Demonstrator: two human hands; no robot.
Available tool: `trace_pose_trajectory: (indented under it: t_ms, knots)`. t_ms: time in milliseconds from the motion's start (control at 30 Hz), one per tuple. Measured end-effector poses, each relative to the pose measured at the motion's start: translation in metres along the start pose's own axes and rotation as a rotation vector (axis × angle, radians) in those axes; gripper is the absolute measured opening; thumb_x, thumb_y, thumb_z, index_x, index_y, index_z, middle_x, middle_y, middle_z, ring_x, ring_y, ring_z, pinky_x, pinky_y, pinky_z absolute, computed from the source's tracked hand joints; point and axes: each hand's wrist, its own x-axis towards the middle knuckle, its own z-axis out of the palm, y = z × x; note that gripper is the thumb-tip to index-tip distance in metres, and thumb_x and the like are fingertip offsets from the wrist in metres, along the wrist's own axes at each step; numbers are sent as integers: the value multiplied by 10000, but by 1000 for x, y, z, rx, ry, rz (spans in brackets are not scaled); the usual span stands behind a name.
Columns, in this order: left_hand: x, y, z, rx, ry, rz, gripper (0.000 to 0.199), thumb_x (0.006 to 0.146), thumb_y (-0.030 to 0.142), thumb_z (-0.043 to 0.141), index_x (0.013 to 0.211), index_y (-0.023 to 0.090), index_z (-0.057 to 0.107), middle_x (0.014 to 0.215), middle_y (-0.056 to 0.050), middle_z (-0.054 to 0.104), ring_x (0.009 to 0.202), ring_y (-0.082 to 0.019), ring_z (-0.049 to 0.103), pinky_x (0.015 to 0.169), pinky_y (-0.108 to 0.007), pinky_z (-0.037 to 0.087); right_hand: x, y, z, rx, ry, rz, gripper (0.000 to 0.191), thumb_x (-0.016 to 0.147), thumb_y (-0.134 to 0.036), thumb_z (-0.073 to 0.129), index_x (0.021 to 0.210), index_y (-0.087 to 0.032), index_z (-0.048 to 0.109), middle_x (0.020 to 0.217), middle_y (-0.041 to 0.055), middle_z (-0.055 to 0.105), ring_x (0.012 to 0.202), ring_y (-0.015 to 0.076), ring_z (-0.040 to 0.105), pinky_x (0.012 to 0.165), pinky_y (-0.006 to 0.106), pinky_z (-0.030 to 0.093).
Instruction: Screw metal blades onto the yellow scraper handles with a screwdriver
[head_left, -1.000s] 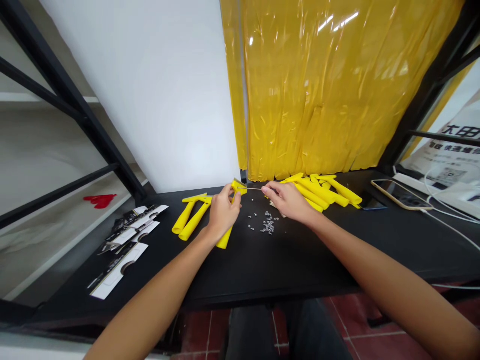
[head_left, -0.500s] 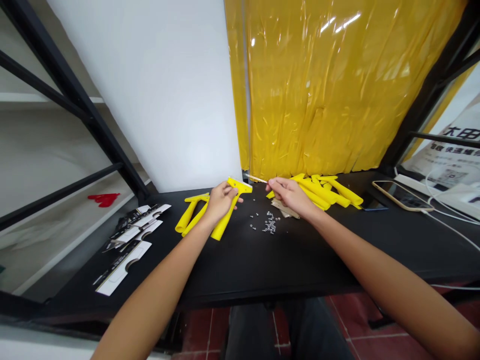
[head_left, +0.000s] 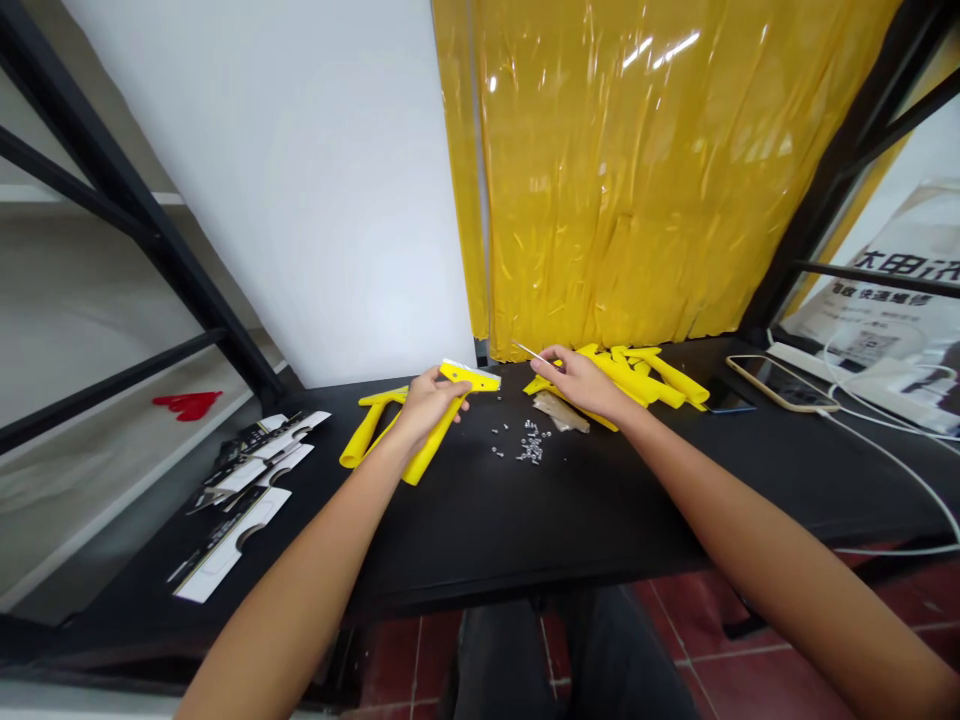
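Yellow plastic scraper [head_left: 469,377] sits firmly in my left hand [head_left: 424,408], fingers [head_left: 442,402] closed around its handle with the wide head pointing right. My right hand [head_left: 581,385] is nearly closed, pinching a thin metal strip [head_left: 528,351] between thumb and fingertips, near the scraper's head but not touching it. Small silver screws [head_left: 531,445] lie scattered on the black surface [head_left: 600,510] between my hands, and more yellow scrapers [head_left: 637,368] lie piled behind my right hand.

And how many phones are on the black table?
2. A gold-rimmed black smartphone lies at the right; a dark smartphone lies just left of it, beside the yellow plastic handles.
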Motion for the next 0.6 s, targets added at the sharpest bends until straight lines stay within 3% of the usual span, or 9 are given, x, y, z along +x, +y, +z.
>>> trace_pose_trajectory:
  t_ms: [133,233,333,433,600]
  knots:
    - [3,-5,-1,-6,-12,-2,408,706,114,792,1053,148,580,779,-52,718,563,-140,622,461,-250,452,-2,1,-4,-83,-230,-56,386,1021,-363,356,1009,-168,689,868,70,729,821,200,652,774,314,468]
    - [3,-5,-2,16,-28,-12,384,674,67,790,1002,133,603,730,-42,712,568,-136,618,490,-251,455,-3,8,-10,-128,-477,-128,284,956,-343,499,1010,-185,728,962,64,758,873,196,670,794,301,483]
    - [4,-4,-3,51,-10,-14,339,680,56,778,971,135,623,724,-37,712,575,-132,621,505,-247,458,-3,17,-19,-121,-660,-6,242,838,-377,661,974,-195,746,849,41,753,691,174,649,634,282,476]
    - [5,-6,-4,77,-7,-17,324,702,43,763,982,143,634,757,-40,727,605,-128,639,540,-241,476,-4,23,-22,-87,-717,85,264,761,-386,732,947,-198,739,729,12,714,562,146,583,531,268,425]
    - [8,-12,-3,113,-66,2,301,791,97,717,1051,157,578,915,-83,745,573,-134,666,491,-235,465,-4,21,-13,-122,-687,32,257,793,-381,710,964,-194,756,772,24,722,610,151,590,569,270,427]
